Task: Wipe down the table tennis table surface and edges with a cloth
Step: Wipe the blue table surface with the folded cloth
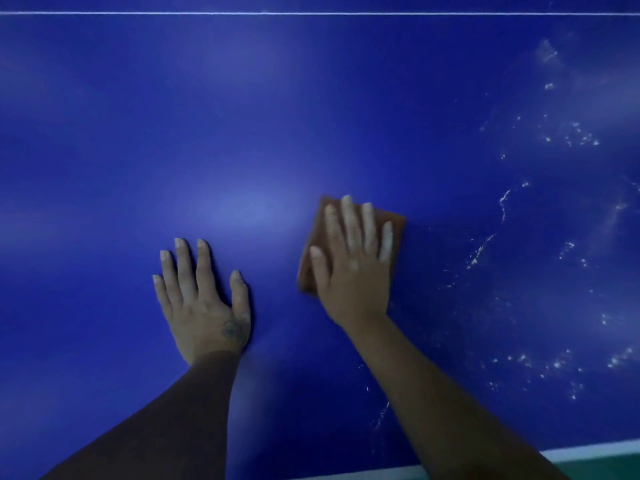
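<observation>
The blue table tennis table (242,116) fills the view. A folded brown-orange cloth (317,225) lies flat on it, just right of centre. My right hand (353,268) presses on the cloth with straight, spread fingers and covers most of it. To its left, my left hand (202,299) rests flat on the bare table surface with fingers spread, apart from the cloth.
White specks and streaks of dust (554,237) are scattered over the right part of the table. A thin white line (311,13) crosses the top of the view. The table's white near edge (588,450) shows at the bottom right, with green floor below it.
</observation>
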`<act>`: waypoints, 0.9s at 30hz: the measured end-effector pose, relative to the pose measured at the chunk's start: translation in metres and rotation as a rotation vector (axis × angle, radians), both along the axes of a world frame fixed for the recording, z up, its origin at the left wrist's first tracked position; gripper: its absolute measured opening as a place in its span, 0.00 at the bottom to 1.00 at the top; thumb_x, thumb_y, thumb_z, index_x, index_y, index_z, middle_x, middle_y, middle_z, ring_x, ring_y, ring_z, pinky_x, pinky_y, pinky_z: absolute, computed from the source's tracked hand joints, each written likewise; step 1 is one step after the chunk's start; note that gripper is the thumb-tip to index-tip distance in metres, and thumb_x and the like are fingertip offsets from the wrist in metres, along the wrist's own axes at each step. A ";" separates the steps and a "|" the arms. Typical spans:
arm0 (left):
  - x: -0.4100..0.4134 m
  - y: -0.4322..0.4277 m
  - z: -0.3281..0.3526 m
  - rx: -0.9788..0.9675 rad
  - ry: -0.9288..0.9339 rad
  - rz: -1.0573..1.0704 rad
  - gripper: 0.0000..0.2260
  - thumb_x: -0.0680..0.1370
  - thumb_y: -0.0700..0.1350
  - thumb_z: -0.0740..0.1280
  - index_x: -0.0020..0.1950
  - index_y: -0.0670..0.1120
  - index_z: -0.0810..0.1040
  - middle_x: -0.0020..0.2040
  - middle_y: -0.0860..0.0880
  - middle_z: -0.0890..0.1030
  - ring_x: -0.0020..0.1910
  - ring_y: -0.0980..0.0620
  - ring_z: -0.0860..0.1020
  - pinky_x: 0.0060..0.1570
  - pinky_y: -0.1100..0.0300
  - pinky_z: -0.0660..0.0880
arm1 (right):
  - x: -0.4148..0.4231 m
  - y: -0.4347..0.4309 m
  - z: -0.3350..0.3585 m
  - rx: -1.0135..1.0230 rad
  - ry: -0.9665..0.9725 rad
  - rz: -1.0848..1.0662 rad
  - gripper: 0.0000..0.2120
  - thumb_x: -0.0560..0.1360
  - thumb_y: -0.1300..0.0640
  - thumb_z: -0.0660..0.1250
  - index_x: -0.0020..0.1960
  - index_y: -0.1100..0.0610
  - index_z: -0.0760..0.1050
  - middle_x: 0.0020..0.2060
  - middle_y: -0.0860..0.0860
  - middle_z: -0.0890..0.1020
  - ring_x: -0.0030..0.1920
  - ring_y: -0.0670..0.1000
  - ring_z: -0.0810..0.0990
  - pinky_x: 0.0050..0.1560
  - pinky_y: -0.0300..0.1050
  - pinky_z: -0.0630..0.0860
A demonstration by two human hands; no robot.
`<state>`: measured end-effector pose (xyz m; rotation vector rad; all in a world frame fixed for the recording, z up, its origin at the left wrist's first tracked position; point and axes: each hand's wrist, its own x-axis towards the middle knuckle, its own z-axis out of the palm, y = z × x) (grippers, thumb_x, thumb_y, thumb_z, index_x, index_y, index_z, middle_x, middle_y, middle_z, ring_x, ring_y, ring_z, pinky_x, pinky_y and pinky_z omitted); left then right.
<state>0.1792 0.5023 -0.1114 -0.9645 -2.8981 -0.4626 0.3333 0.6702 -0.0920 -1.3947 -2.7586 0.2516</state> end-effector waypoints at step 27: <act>0.002 -0.001 0.010 -0.028 -0.083 -0.015 0.31 0.88 0.59 0.56 0.88 0.47 0.60 0.89 0.43 0.55 0.89 0.41 0.50 0.87 0.40 0.45 | 0.063 -0.023 0.000 0.035 0.044 0.228 0.30 0.89 0.39 0.52 0.87 0.50 0.58 0.87 0.49 0.57 0.87 0.55 0.53 0.84 0.66 0.51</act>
